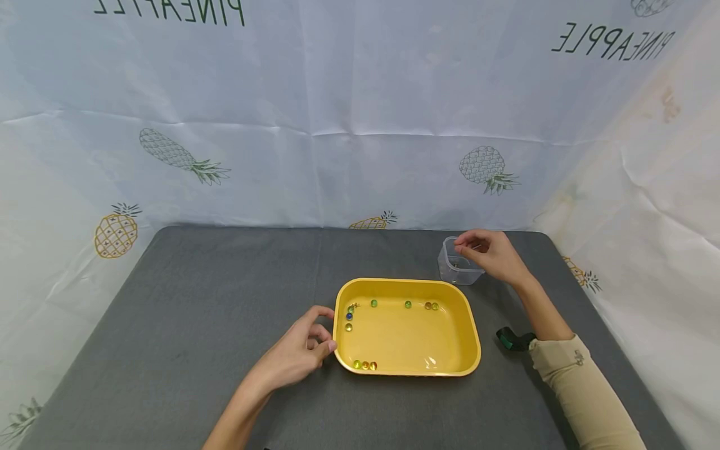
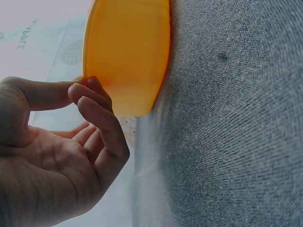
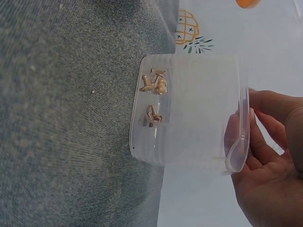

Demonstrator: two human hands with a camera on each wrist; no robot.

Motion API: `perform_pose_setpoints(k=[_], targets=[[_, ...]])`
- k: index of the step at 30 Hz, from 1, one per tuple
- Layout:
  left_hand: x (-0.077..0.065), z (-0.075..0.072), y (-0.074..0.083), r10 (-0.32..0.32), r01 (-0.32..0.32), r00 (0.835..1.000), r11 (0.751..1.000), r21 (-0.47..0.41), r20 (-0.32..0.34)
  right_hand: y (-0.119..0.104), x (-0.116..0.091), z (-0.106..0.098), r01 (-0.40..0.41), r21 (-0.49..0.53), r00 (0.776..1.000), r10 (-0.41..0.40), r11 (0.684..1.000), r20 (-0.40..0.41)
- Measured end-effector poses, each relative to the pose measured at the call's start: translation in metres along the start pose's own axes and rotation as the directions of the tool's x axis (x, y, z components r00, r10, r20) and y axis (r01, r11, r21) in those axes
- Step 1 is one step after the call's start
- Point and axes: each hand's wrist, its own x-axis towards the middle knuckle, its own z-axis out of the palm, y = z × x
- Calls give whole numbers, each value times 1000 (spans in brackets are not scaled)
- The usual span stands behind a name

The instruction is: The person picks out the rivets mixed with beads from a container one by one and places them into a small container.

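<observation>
A yellow tray (image 1: 407, 373) holds several glass marbles (image 1: 365, 365) and, near its far left corner, a small gold piece (image 1: 355, 305). My left hand (image 1: 298, 350) is at the tray's left side, its thumb at the rim and curled fingers against the outer wall (image 2: 128, 56). Over the mouth of a clear plastic container (image 1: 454, 269) is my right hand (image 1: 492, 255), fingers bent, thumb and index tips close together. I cannot tell whether they hold anything. Several gold pins (image 3: 154, 82) with flat heads and short stems lie at the container's bottom.
A grey cloth-covered table (image 1: 236, 275) lies underneath. Right of the tray, a black device (image 1: 514, 339) sits by the right wrist. A white pineapple-print curtain (image 1: 349, 169) hangs along the table's back and sides.
</observation>
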Motion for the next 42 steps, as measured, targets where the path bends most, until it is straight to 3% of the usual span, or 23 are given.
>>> perform_pose_setpoints(k=[13,24,42], targets=[[0,0,-1,14,-14,1000,1000,3,0,-9,0,-2,-7,20,1000,7,1000,19],[0,0,0,14,-14,1000,1000,6,0,-17,2,-2,34,66,998,-37,997,50],[0,0,0,2,-2,1000,1000,5,0,-55,3,0,84,83,991,-92,993,97]])
